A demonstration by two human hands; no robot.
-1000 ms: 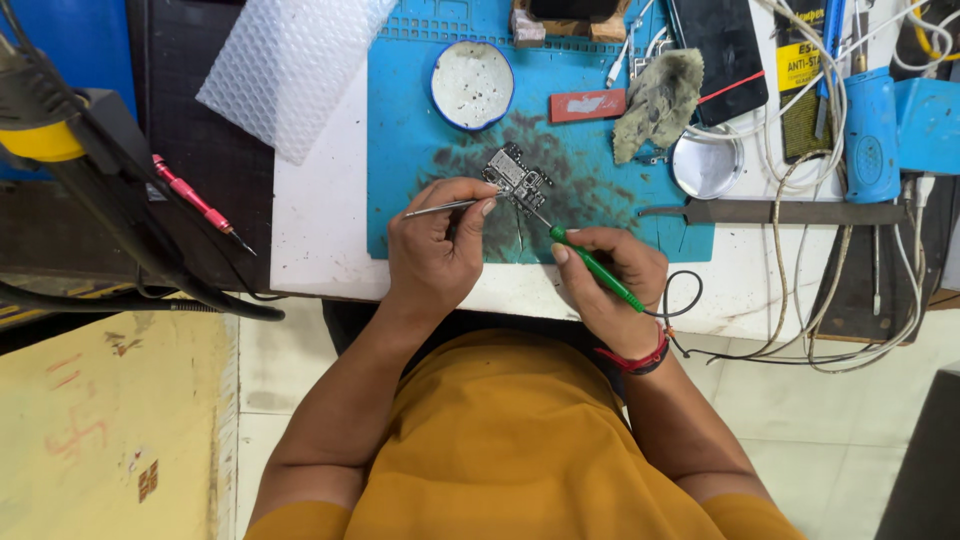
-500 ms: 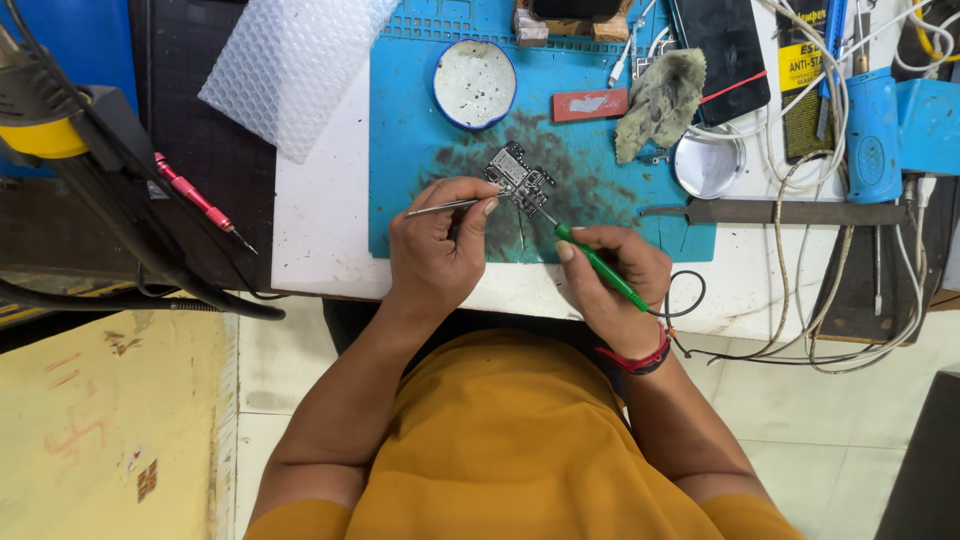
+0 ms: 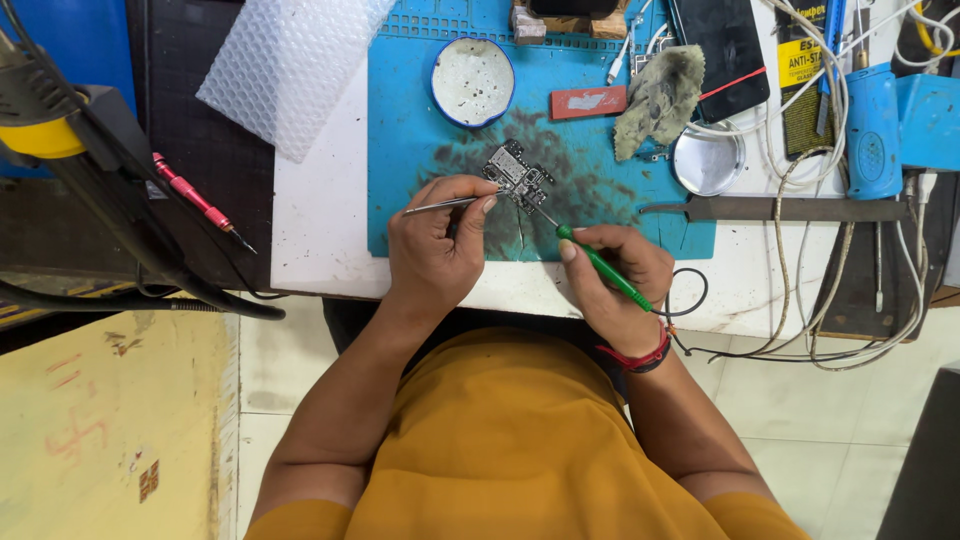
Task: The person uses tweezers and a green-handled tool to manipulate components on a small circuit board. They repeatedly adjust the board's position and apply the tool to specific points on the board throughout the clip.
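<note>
Mid-job, prob: left hand (image 3: 432,250) pinches steel tweezers (image 3: 445,205), right hand (image 3: 612,285) grips green-handled pick (image 3: 598,268), tip on small dark circuit board (image 3: 518,175); board w/ parts on, blue mat (image 3: 420,130).

two hands, left (image 3: 435,245) and right (image 3: 610,285), one circuit board (image 3: 518,175), one pair of tweezers (image 3: 440,206), one green tool (image 3: 600,270), one blue mat (image 3: 420,130), one round dish (image 3: 473,82), one metal lid (image 3: 707,165), one phone (image 3: 720,45), one rag (image 3: 660,95), one bubble wrap sheet (image 3: 290,65), one red pen (image 3: 195,200)

Mustard-yellow short-sleeved shirt (image 3: 520,450); red wristband (image 3: 640,358)
</note>
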